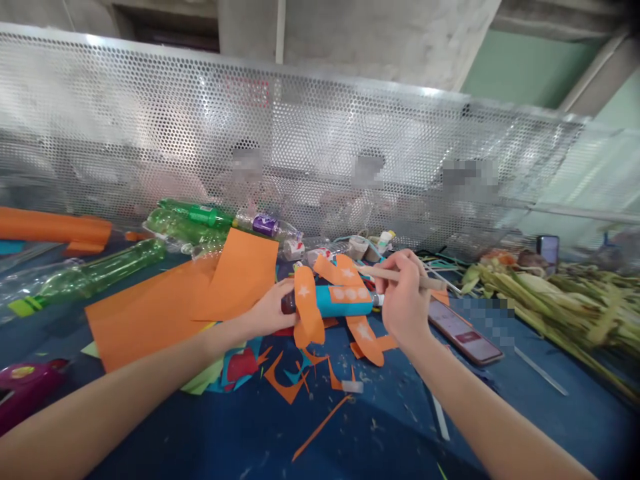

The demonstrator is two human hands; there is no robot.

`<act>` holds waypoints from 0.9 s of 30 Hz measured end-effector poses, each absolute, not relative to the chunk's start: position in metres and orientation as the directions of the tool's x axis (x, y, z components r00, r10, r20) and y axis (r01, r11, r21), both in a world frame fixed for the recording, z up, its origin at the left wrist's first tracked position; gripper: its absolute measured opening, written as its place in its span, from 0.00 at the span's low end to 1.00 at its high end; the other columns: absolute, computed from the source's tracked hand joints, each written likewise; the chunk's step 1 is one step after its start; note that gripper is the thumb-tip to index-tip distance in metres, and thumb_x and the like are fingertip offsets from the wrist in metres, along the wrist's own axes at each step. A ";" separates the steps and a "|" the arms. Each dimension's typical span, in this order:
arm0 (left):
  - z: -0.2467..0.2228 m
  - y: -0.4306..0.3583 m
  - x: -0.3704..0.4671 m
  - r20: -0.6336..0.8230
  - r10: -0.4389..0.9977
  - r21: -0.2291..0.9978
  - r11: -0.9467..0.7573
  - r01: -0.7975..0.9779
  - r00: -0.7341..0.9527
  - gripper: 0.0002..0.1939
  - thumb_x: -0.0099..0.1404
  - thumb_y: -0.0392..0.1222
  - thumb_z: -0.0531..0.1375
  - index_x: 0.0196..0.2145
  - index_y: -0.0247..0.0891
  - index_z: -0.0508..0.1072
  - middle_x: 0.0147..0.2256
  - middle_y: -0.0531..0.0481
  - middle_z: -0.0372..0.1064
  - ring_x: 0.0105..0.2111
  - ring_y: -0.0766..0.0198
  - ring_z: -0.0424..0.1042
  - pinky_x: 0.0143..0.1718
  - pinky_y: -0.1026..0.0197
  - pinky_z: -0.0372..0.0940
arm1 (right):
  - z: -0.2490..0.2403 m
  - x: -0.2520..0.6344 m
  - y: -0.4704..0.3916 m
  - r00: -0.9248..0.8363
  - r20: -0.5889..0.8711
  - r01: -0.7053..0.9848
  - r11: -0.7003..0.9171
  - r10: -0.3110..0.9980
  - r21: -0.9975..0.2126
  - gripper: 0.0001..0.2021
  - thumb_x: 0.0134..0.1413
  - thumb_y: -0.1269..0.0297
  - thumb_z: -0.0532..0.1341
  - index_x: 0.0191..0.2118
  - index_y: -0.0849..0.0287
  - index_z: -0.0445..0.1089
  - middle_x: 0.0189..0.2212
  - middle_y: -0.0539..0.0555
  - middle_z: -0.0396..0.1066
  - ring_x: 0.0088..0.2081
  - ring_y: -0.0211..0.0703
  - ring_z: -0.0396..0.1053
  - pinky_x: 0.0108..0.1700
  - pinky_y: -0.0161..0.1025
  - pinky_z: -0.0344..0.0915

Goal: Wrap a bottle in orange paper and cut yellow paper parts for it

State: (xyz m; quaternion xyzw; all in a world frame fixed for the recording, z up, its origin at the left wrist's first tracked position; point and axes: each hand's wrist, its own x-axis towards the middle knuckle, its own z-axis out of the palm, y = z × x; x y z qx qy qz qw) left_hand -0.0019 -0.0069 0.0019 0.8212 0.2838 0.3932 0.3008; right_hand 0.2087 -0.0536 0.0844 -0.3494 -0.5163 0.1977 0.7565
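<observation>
A toy airplane lies in front of me, its body a bottle wrapped in blue paper. Orange paper wings with pale stars and a strip of pale circles are on it. My left hand grips the dark end of the airplane. In the closed fingers of my right hand is a slim pale wooden stick. The stick's tip reaches over the far orange wing, beside a star; whether it touches the paper I cannot tell. Orange paper scraps lie just below the airplane.
Orange sheets lie left, with plastic bottles behind them. A magenta glue gun is at the left edge. A phone lies right, near dried husks. A perforated metal panel closes the table's back.
</observation>
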 end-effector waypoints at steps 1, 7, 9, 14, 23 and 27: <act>0.001 -0.007 -0.002 0.485 0.700 0.701 -0.669 0.247 0.524 0.26 0.52 0.40 0.63 0.49 0.39 0.65 0.52 0.43 0.62 0.51 0.47 0.62 0.51 0.48 0.59 | 0.085 0.209 -0.054 0.382 0.644 0.074 0.673 0.663 -0.736 0.12 0.52 0.66 0.51 0.19 0.56 0.56 0.14 0.43 0.52 0.15 0.32 0.53 0.19 0.34 0.50; 0.006 -0.011 0.000 0.478 0.708 0.693 -0.668 0.271 0.520 0.22 0.53 0.41 0.62 0.47 0.41 0.68 0.53 0.43 0.60 0.54 0.46 0.58 0.54 0.46 0.56 | 0.094 0.218 -0.053 0.439 0.662 0.159 0.672 0.608 -0.723 0.10 0.53 0.66 0.51 0.22 0.55 0.55 0.14 0.44 0.56 0.18 0.34 0.56 0.21 0.33 0.52; 0.007 -0.012 0.000 0.471 0.706 0.711 -0.659 0.246 0.529 0.21 0.53 0.41 0.62 0.46 0.42 0.69 0.51 0.44 0.61 0.53 0.46 0.59 0.53 0.46 0.58 | 0.097 0.222 -0.051 0.465 0.666 0.171 0.679 0.583 -0.714 0.09 0.53 0.66 0.51 0.23 0.55 0.55 0.15 0.44 0.56 0.19 0.34 0.57 0.23 0.33 0.54; 0.002 -0.008 0.000 0.463 0.715 0.725 -0.645 0.240 0.524 0.25 0.50 0.42 0.64 0.47 0.43 0.69 0.53 0.44 0.58 0.53 0.45 0.59 0.52 0.48 0.60 | 0.101 0.231 -0.046 0.490 0.685 0.170 0.712 0.539 -0.682 0.09 0.53 0.66 0.51 0.23 0.55 0.55 0.15 0.43 0.55 0.20 0.34 0.57 0.25 0.33 0.55; 0.002 -0.007 0.000 0.440 0.699 0.733 -0.642 0.225 0.564 0.27 0.50 0.43 0.64 0.50 0.46 0.67 0.53 0.47 0.62 0.53 0.46 0.60 0.51 0.47 0.60 | 0.096 0.230 -0.047 0.474 0.713 0.228 0.711 0.516 -0.665 0.09 0.54 0.66 0.51 0.24 0.55 0.55 0.15 0.43 0.55 0.19 0.35 0.56 0.25 0.34 0.55; 0.000 -0.007 0.000 0.443 0.686 0.732 -0.648 0.209 0.577 0.21 0.56 0.41 0.60 0.49 0.43 0.67 0.52 0.46 0.62 0.52 0.49 0.61 0.52 0.47 0.58 | 0.093 0.230 -0.046 0.447 0.712 0.248 0.689 0.542 -0.680 0.08 0.55 0.65 0.51 0.25 0.54 0.56 0.15 0.43 0.56 0.20 0.36 0.57 0.25 0.35 0.54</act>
